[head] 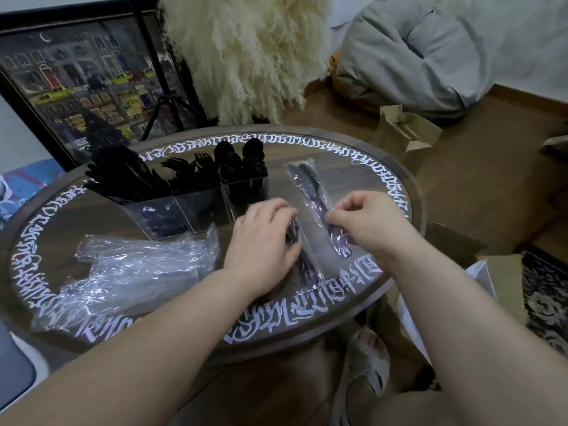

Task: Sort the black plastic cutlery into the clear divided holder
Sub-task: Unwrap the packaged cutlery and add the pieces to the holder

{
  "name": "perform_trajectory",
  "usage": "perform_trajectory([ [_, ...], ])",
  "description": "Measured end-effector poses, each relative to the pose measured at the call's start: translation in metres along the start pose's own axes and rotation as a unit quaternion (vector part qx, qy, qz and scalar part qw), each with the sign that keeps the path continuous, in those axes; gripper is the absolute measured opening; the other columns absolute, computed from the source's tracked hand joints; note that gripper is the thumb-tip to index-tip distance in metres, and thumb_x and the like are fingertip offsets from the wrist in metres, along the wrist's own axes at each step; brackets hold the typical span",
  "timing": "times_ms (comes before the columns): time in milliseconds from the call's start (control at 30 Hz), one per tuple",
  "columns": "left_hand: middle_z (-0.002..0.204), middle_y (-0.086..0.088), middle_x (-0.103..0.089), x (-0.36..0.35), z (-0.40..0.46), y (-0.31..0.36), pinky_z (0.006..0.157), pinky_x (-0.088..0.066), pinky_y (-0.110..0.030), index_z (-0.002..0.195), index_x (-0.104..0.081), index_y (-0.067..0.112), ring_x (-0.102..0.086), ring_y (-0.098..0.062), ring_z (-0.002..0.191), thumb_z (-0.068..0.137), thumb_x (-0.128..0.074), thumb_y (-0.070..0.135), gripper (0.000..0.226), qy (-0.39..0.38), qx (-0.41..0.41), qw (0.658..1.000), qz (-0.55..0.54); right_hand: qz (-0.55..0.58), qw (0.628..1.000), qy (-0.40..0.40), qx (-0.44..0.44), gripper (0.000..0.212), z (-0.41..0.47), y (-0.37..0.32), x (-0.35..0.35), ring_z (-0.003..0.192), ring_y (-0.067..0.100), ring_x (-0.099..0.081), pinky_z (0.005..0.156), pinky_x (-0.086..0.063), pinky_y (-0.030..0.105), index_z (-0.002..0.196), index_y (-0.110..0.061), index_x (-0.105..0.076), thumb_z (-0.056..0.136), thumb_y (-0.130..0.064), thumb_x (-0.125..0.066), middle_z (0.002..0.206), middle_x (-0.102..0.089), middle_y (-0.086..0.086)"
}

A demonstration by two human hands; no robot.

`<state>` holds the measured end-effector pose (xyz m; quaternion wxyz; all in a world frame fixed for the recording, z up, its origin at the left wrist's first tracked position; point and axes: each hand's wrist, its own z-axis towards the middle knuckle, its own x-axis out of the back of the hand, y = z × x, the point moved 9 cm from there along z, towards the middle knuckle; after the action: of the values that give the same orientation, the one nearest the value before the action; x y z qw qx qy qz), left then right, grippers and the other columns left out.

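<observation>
A clear divided holder [196,210] stands at the back of the round table, with black knives [123,176] in its left part, forks [190,170] in the middle and spoons [242,161] on the right. A clear plastic sleeve with black cutlery inside [310,192] lies on the table in front of me. My right hand [368,222] pinches the sleeve's near part between thumb and fingers. My left hand [264,250] grips a second wrapped cutlery pack [302,265] beside it, fingers curled over it.
Crumpled empty plastic wrappers [138,265] lie on the table's left. The round wooden table [396,186] has white lettering around its rim. Cardboard boxes [405,133] and a grey cushion [430,56] sit on the floor to the right; a framed picture [76,87] leans behind.
</observation>
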<state>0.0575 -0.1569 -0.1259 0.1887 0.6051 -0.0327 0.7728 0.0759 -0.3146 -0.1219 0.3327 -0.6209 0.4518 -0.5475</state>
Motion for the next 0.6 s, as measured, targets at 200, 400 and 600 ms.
perform_trajectory([
  [200,0.118,-0.001,-0.055,0.059,-0.031,-0.004,0.089,-0.036,-0.039,0.105,-0.061,0.018,-0.047,-0.022,0.113,0.083,-0.050,0.038,0.032,0.144,-0.023,0.989,-0.006,-0.177,0.973,-0.123,0.087,0.007,-0.029,-0.023,-0.032,0.053,0.010,-0.056,0.052,-0.045,0.024,0.075,-0.014,-0.070,0.081,-0.012,-0.072,0.065,-0.065,-0.001],
  [400,0.096,0.013,-0.059,0.045,-0.063,-0.034,0.094,-0.029,-0.039,0.098,-0.057,0.031,-0.054,-0.012,0.099,0.097,-0.023,0.051,0.039,-0.043,0.030,0.997,0.062,-0.200,0.935,-0.206,0.209,0.005,-0.062,-0.052,-0.083,0.057,0.002,-0.056,0.059,-0.046,0.017,0.075,-0.019,-0.073,0.080,-0.017,-0.074,0.066,-0.067,-0.006],
  [600,0.073,0.008,-0.046,0.058,-0.100,-0.077,0.062,-0.029,-0.033,0.083,-0.046,0.021,-0.047,-0.018,0.071,0.097,-0.035,0.048,0.033,-0.042,0.106,0.993,0.013,-0.200,0.942,-0.189,0.194,0.018,-0.059,-0.057,-0.091,0.076,0.011,-0.065,0.068,-0.054,0.025,0.091,-0.031,-0.071,0.089,-0.016,-0.060,0.085,-0.068,-0.011],
])
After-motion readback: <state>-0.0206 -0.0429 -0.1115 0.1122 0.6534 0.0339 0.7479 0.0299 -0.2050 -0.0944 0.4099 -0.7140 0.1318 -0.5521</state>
